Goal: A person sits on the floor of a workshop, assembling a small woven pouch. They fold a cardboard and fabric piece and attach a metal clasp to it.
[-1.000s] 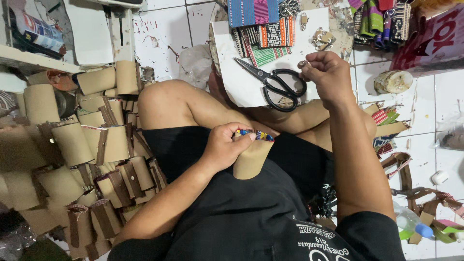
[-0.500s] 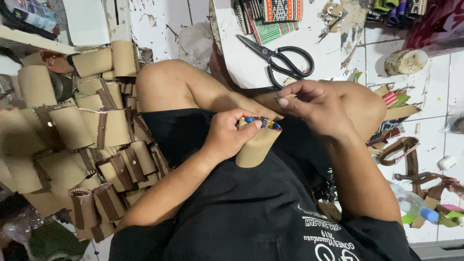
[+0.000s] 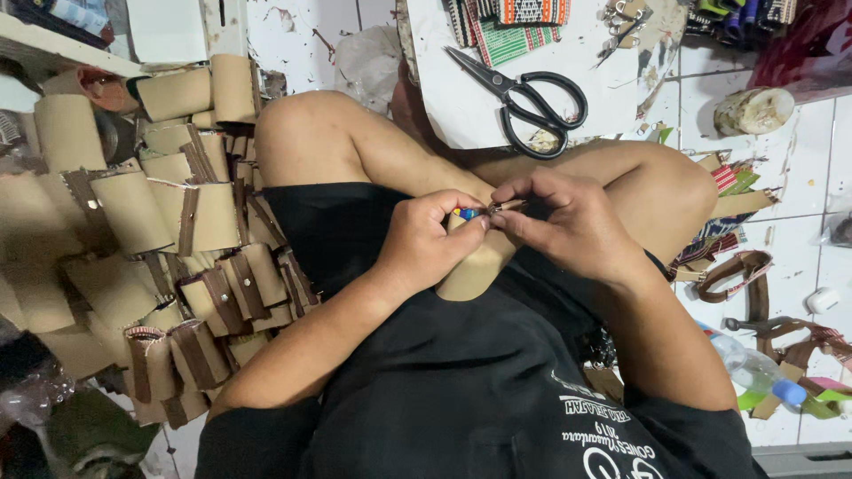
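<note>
**Both hands pinch at the top edge of a tan pouch over the lap**

The left hand [image 3: 430, 239] has its grip closed around a tan cardboard-coloured pouch [image 3: 475, 270], thumb and fingers clamped near its upper edge, where a strip of bright blue and yellow woven trim [image 3: 463, 213] shows. The right hand [image 3: 568, 222] meets it from the other side, fingertips pressed together on a small thin piece [image 3: 508, 207] at that same edge; what the piece is cannot be told. The two hands touch at the pouch's top, and the pouch hangs just above the black shorts, between the person's folded knees.

Beyond the knees lies a white board [image 3: 461, 98] on the tiled floor, with black-handled scissors [image 3: 524, 93] resting on it, blades closed, and striped woven cloth [image 3: 515, 27] at its far edge. To the person's left, a heap of similar tan pouches [image 3: 169, 222] with brown straps is stacked. To the right lie brown straps [image 3: 737, 270], a plastic bottle with a blue cap [image 3: 754, 372] and a roll of tape [image 3: 754, 111].
</note>
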